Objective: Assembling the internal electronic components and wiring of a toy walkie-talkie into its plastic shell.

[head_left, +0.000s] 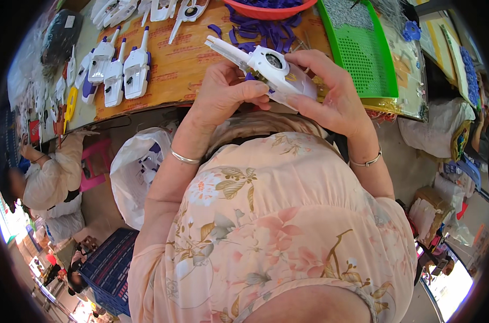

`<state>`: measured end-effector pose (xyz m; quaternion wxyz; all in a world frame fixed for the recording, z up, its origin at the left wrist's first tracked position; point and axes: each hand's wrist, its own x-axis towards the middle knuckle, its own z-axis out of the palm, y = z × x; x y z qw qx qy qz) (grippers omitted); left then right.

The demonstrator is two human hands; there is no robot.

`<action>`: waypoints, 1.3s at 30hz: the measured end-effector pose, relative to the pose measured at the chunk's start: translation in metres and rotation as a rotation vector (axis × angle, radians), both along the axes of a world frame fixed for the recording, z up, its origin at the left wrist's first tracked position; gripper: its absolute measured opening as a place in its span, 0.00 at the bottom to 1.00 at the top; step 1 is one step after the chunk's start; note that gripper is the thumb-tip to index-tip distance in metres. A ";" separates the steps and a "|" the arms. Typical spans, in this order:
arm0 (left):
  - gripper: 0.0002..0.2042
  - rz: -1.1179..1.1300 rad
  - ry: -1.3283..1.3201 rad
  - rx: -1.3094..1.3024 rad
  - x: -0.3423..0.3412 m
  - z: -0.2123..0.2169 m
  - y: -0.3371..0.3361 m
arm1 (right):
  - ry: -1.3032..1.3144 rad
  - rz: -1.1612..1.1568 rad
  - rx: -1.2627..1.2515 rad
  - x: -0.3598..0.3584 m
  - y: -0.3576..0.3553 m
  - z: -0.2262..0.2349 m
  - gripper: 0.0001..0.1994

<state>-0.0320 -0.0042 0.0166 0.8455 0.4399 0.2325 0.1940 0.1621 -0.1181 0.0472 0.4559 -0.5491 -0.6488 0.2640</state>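
Observation:
Both hands hold a white plastic walkie-talkie shell (268,67) tilted above the table's near edge. Its long antenna points to the upper left, and a round dark part sits in a white ring on its face. My left hand (228,91) has thumb and fingers closed at the antenna side, by a small purple piece (250,77) at the shell's edge. Around the wider end curls my right hand (336,91), thumb below and index finger above. Loose curved purple plastic pieces (268,33) lie just beyond the shell.
White walkie-talkie shells with purple antenna tips (137,67) stand at the left. A red basin (271,9) holds purple pieces; a green tray (387,75) holds small metallic bits. A yellow cutter (70,107) lies far left. Below hangs a white bag (127,177). Another person (56,172) sits left.

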 end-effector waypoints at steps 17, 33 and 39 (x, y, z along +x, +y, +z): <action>0.26 -0.020 -0.163 0.072 -0.003 0.000 0.004 | -0.259 -0.128 0.118 -0.025 -0.009 0.012 0.28; 0.31 -0.080 -0.207 0.117 -0.007 -0.001 0.008 | -0.384 -0.126 0.135 -0.034 -0.011 0.016 0.31; 0.31 -0.084 -0.200 0.130 -0.008 -0.003 0.011 | -0.420 -0.138 0.125 -0.036 -0.011 0.014 0.29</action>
